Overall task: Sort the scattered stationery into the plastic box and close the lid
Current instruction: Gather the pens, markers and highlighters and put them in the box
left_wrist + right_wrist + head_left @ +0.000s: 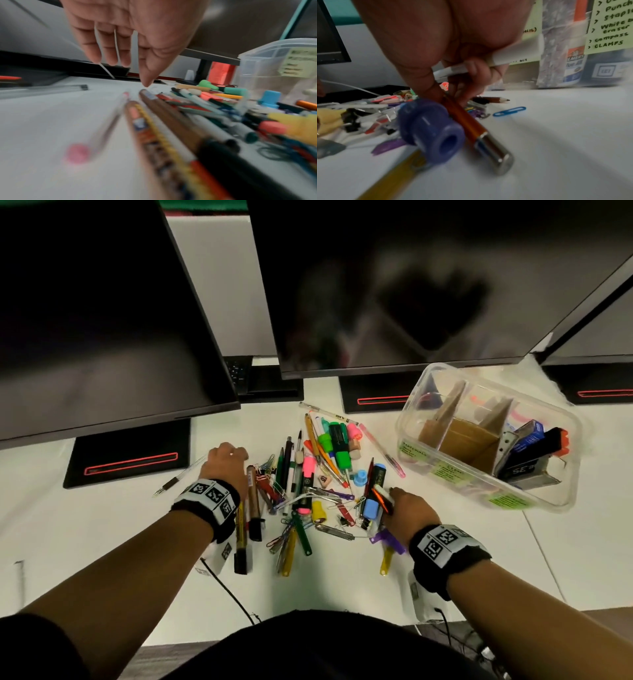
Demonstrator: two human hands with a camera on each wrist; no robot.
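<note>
- The left hand point(224, 462) hovered over the left edge of the stationery pile point(318, 481), palm down, fingers hanging loose and holding nothing.
- In the left wrist view its fingertips point(145, 81) pointed down just above the end of a brown marker point(171, 116), with a thin gap between them.
- Beside that marker lay a patterned yellow pen point(154, 135) and a clear pen with a pink cap point(102, 129), both blurred.
- A clear ballpoint point(178, 479) lay apart from the heap, left of the left hand.
- The right hand point(409, 508) was down at the right edge of the pile, fingers curled round a white pen point(505, 56).
- The same fingers also pinched an orange pen with a chrome end point(471, 125), which slanted down toward the counter point(102, 542).
- A blue-capped highlighter point(429, 129) sat right against that orange pen; whether the hand held it too, I couldn't tell.
- A blue paper clip point(509, 111) lay alone on the white surface to the right, near a brown pencil point(494, 99).
- The plastic box point(411, 412) stood open at the far right, well apart from the left hand and near the right one.
- Cardboard dividers point(452, 405) split it, and the rightmost section held a stapler and dark boxes point(531, 450).
- Green notes point(611, 25) with handwritten lists were stuck on its clear wall.
- No lid showed on the box.
- Dark monitors point(394, 285) stood along the back.
</note>
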